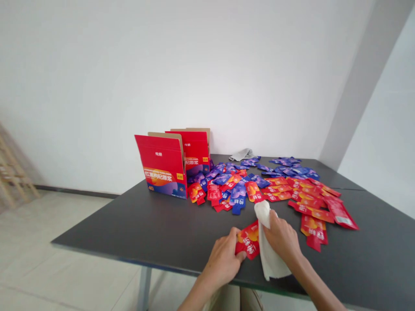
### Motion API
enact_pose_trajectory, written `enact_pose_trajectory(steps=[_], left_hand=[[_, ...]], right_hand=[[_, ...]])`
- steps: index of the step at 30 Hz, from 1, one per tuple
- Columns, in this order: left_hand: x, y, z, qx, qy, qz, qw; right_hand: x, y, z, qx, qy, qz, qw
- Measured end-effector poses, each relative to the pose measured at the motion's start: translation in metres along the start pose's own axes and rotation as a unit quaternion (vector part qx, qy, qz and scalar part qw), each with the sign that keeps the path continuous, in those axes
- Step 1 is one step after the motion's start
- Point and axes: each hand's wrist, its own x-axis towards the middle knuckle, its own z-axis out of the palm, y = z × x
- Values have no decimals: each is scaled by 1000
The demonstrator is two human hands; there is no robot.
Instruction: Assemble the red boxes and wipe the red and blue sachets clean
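Observation:
My left hand (pixel 223 259) pinches the edge of a red sachet (pixel 249 242) near the front edge of the black table (pixel 129 229). My right hand (pixel 282 237) grips a white cloth (pixel 269 255), its bunched end pressed on the sachet. Just beyond lies a spread of red sachets (pixel 304 198) and blue sachets (pixel 240 192).
Two open red cartons (pixel 168 166) stand at the table's far left side. A grey cloth (pixel 241 154) lies by the white wall. Light tiled floor (pixel 48 250) lies to the left, with a wooden frame (pixel 13 172) at the far left.

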Motion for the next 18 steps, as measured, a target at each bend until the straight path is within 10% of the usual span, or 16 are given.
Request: enact_pose_trajectory(steps=[10,18], left_hand=[[56,-30,-66,-241,-49,73,966],[145,-38,-112,-199,155,-14,968]], right_hand=[[17,48,25,166,15,39,985],[15,45,25,187,18,21,982]])
